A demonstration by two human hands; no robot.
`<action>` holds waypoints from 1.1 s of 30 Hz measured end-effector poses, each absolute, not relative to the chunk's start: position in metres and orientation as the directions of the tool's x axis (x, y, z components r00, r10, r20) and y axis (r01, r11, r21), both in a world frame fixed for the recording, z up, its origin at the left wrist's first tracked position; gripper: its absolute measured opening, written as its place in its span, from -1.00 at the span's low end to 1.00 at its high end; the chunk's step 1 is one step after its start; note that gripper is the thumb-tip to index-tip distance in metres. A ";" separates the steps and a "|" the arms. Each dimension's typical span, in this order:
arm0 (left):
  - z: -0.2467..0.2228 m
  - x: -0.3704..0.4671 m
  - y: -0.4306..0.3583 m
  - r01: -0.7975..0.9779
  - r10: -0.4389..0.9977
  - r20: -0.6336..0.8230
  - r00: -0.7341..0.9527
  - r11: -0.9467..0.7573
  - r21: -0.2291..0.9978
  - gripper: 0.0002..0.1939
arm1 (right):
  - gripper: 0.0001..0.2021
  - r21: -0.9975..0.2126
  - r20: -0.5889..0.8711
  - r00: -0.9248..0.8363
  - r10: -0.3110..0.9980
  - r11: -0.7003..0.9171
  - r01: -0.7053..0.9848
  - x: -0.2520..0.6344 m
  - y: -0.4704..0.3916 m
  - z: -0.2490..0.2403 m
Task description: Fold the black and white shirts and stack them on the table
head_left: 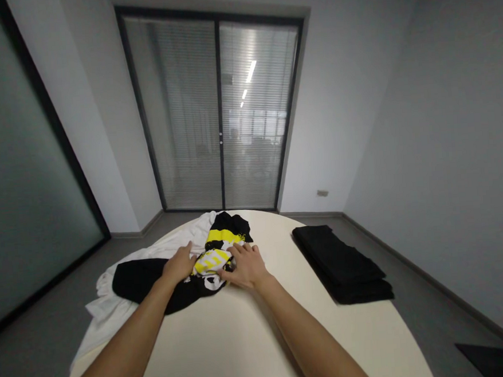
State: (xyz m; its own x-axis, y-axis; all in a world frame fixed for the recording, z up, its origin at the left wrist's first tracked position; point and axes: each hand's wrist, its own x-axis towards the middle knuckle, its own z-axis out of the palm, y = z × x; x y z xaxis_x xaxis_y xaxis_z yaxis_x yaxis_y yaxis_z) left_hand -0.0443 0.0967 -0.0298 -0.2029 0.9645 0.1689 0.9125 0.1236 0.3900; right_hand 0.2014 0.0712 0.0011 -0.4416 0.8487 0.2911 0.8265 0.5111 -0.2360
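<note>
A crumpled black garment (142, 276) with yellow and white printed patches lies on the left part of the round table. Under and behind it spreads a white cloth (110, 304), which reaches the table's left edge. At the left side of the printed patch, my left hand (180, 264) is closed on the garment, its fingertips partly hidden in the folds. My right hand (246, 265) rests at the patch's right side, thumb and fingers bent round the bunched fabric.
Folded black cloth (341, 265) lies stacked on the right side of the cream table (211, 346). Beyond the table's far edge stands a glass door (218, 116) with blinds. A dark object (496, 358) shows at the lower right.
</note>
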 end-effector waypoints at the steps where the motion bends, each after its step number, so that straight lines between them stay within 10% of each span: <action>1: -0.028 -0.045 0.099 0.916 0.968 0.161 -0.195 0.121 0.381 -0.54 | -0.26 -0.265 0.260 -0.385 0.886 0.448 0.854 0.197 0.066 0.000; 6: -0.010 -0.040 0.094 0.918 0.945 0.243 -0.220 0.117 0.378 -0.71 | -0.25 -0.353 0.058 -0.149 0.987 0.159 0.922 0.172 0.052 -0.010; 16: 0.130 -0.008 0.087 0.750 0.628 0.724 -0.287 -0.322 0.577 -0.69 | -0.29 -0.494 0.063 -0.165 0.984 0.175 0.852 0.165 0.066 -0.022; 23: 0.178 0.054 0.047 0.421 0.691 0.723 0.001 -0.656 0.626 -0.75 | 0.34 -0.912 0.300 -0.203 0.932 0.343 0.225 0.202 0.067 0.007; 28: 0.140 0.085 0.024 0.226 0.770 0.469 0.432 -0.596 0.771 -0.67 | -0.37 -0.833 0.540 -0.334 0.772 0.547 -0.082 0.247 0.059 0.042; 33: 0.095 0.067 0.040 0.341 0.845 0.500 0.191 -0.535 0.773 -0.39 | -0.48 -0.884 0.448 0.123 0.885 0.460 -0.085 0.311 0.063 0.064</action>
State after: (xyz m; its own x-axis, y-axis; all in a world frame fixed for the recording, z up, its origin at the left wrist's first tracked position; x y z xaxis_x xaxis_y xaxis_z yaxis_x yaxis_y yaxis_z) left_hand 0.0673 0.0403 0.0946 0.1910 0.8446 0.5001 0.3410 -0.5349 0.7731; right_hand 0.3105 0.0631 0.0644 0.1232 0.8853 0.4484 -0.0845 0.4595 -0.8841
